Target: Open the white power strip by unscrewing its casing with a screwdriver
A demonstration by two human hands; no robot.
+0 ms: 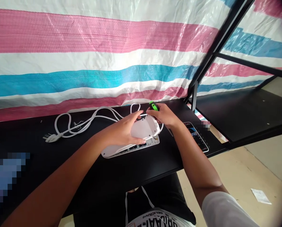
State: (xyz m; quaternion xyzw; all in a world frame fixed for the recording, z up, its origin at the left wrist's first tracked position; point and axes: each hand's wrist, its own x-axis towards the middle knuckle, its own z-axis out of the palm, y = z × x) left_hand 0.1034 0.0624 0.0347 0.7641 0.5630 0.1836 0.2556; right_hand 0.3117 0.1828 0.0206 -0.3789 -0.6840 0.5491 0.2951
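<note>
A white power strip (133,146) lies on the black table (60,157), its casing split so the top cover (144,129) lifts off the base. My left hand (122,130) rests on the cover with fingers spread, holding it down. My right hand (163,116) is closed around a screwdriver with a green and black handle (153,106), at the strip's far end. The tip of the tool is hidden by the hand and the cover. The strip's white cord (84,121) loops to the left and ends in a plug (51,137).
A phone (197,136) lies face up near the table's right edge, beside my right forearm. A black metal frame (216,47) and a second black surface (240,113) stand to the right. A striped tarp (96,56) hangs behind the table. A paper scrap (261,195) lies on the floor.
</note>
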